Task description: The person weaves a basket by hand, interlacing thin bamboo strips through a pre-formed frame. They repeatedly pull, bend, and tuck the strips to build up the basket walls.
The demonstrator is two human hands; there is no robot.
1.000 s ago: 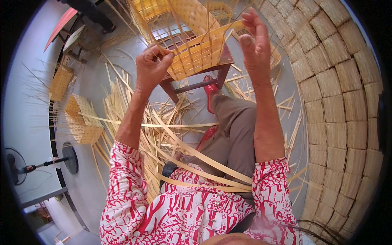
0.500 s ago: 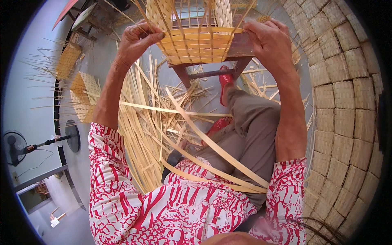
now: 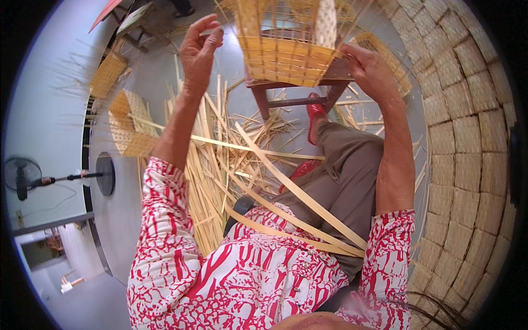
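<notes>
A partly woven bamboo basket (image 3: 283, 60) with tall upright strips stands on a dark wooden stool (image 3: 263, 102) in front of me. My right hand (image 3: 366, 65) is closed at the basket's right front corner, thumb and fingers pinching the edge of the weave there. Left of the basket, my left hand (image 3: 202, 52) is raised and apart from it, its fingers bent but separate and nothing visible in them. Long pale bamboo strips (image 3: 297, 192) lie across my lap.
Loose bamboo strips and scraps (image 3: 206, 165) cover the floor at left. More unfinished baskets (image 3: 132, 124) stand beyond them, near a floor fan (image 3: 104, 174). Stacked woven pieces (image 3: 467, 132) line the right side. Another basket (image 3: 385, 60) sits behind my right hand.
My left hand has let go of the basket's left front corner and lifted away. The basket has turned somewhat, while my right hand stays at its right corner. The whole view has shifted slightly.
</notes>
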